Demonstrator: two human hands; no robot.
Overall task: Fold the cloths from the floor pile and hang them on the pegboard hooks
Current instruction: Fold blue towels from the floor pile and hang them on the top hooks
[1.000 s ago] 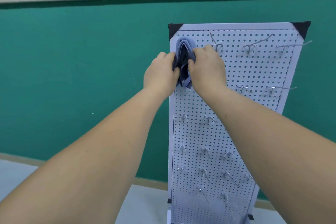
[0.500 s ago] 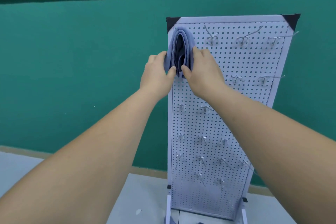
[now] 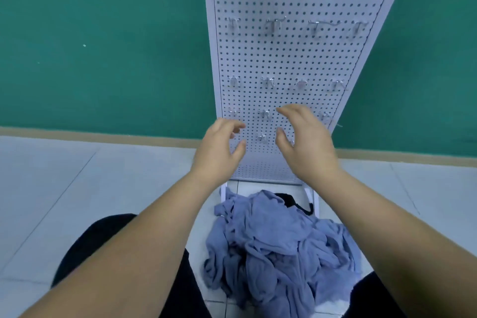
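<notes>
Just one pegboard [image 3: 284, 54], one blue cloth pile [image 3: 278, 245], left hand [image 3: 219, 150] and right hand [image 3: 304, 142] both empty, fingers loosely apart.

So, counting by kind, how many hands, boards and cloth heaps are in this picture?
Hands: 2, left hand and right hand, both empty
Pegboard: 1
Cloth pile: 1, too tangled to count single cloths
Hooks: not counted, some blurred or hidden
Total: 4

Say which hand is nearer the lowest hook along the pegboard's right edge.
Right. The right hand hovers just left of that hook; the left hand is much farther left.
</notes>
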